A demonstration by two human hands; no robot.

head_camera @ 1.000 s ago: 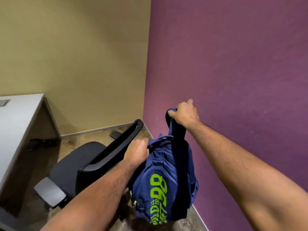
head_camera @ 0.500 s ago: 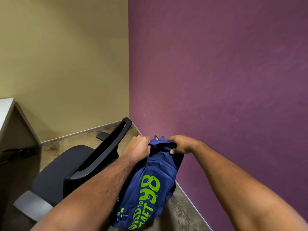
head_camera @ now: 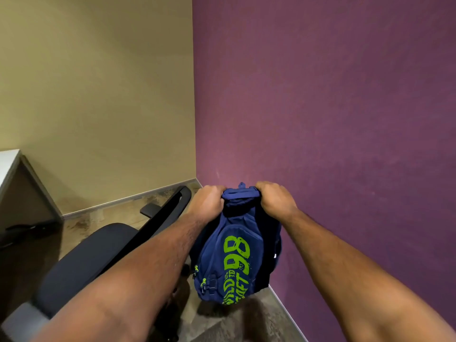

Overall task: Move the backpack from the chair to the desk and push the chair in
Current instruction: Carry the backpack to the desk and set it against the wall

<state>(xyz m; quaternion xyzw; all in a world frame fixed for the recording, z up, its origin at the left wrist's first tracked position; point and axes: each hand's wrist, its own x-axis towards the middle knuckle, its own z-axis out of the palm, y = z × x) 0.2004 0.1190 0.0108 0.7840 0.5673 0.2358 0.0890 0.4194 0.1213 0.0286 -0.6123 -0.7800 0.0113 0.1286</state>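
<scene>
We are gripping the backpack [head_camera: 234,250] at its top with 2 fists, left hand [head_camera: 208,202] and right hand [head_camera: 276,199] closed on the fabric, as it is hanging at lower centre beside the chair [head_camera: 98,253]. We are wanting an even lift, swinging clear of the backrest toward the desk [head_camera: 7,164] at far left.

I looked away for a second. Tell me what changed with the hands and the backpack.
The right hand dropped from holding a strap raised high to gripping the top of the backpack, beside the left hand. The backpack now hangs straight between both hands, its "98" print facing the camera. The left hand kept its grip. The chair is still pulled out, its seat bare.
</scene>
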